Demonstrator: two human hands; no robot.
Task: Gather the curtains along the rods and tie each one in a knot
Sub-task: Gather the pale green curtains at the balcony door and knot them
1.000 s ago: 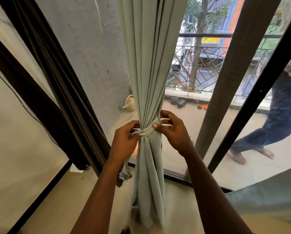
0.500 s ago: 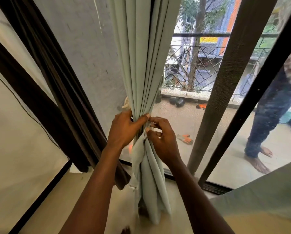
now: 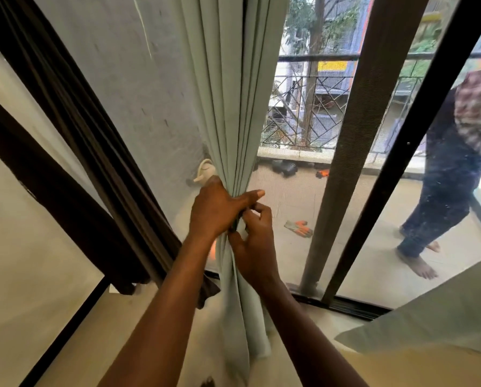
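A pale green curtain (image 3: pixel 231 101) hangs gathered in narrow folds in front of the glass door and falls to the floor. My left hand (image 3: pixel 217 208) grips the bunched folds from the left, thumb stretched across the front. Just below and to the right, my right hand (image 3: pixel 254 241) pinches the fabric with curled fingers. Whatever tie or knot lies between the hands is hidden by them. A dark brown curtain (image 3: pixel 74 129) hangs gathered at the left, slanting down to the floor.
A brown post (image 3: pixel 353 152) and a black door frame (image 3: pixel 418 152) stand right of the curtain. Behind the glass a person (image 3: pixel 454 174) walks barefoot on the balcony. An orange glove (image 3: pixel 299 227) lies out there. Another pale cloth (image 3: pixel 434 314) fills the lower right.
The band seen wrapped round the curtain a second ago is now covered by my hands, which came together and closed on the folds. The person on the balcony stepped further right.
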